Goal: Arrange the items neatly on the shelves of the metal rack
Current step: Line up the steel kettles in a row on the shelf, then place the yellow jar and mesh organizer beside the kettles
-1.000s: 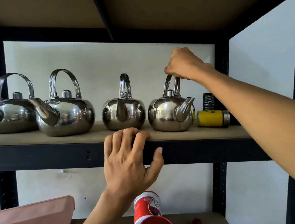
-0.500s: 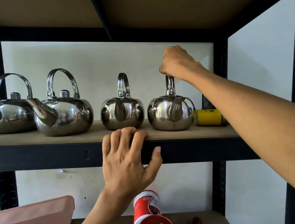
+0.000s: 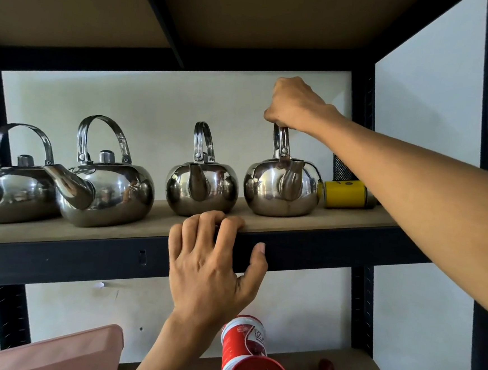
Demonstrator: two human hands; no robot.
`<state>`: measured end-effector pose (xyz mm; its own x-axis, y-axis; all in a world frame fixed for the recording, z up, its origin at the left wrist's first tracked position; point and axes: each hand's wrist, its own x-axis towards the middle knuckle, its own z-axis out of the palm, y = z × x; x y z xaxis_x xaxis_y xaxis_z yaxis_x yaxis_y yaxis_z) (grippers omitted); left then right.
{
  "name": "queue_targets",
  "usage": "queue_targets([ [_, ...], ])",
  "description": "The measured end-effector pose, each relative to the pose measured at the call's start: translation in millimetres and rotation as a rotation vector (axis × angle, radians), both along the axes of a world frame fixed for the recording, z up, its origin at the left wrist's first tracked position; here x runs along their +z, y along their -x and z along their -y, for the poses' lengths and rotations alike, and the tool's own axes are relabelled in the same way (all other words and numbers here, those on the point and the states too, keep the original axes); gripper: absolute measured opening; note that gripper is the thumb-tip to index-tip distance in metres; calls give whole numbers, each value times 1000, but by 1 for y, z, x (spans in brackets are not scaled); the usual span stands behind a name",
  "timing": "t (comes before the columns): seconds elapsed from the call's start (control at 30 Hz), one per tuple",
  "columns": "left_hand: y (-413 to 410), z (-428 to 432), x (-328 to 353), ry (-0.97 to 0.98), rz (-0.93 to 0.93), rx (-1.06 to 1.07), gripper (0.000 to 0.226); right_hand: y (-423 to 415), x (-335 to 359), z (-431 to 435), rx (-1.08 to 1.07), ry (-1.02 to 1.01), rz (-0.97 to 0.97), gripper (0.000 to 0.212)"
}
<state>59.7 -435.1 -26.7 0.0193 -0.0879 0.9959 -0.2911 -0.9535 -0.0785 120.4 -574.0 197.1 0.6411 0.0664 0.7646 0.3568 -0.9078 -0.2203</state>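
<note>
Fingers of right hand (image 3: 297, 105) clench rightmost kettle (image 3: 282, 188) handle, hiding its top; left hand (image 3: 209, 272) fingers grip shelf (image 3: 336, 218) edge.

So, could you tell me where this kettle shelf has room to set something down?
Bare board lies before the yellow can, and along the front left of the left hand. The two leftmost kettles crowd together.

Bare forearms (image 3: 411, 192), left hand (image 3: 209, 272), right hand (image 3: 295, 107) (thumbnail (image 3: 261, 247) short).
</note>
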Motion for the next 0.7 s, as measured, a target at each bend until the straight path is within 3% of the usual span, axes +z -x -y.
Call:
queue_targets([
  [0.43, 0, 0, 0, -4, 6, 0, 41, -3, -1, 4, -11, -17, 33, 29],
  [0.7, -1, 0, -1, -8, 12, -10, 41, -4, 2, 22, -81, 42, 122, 56],
])
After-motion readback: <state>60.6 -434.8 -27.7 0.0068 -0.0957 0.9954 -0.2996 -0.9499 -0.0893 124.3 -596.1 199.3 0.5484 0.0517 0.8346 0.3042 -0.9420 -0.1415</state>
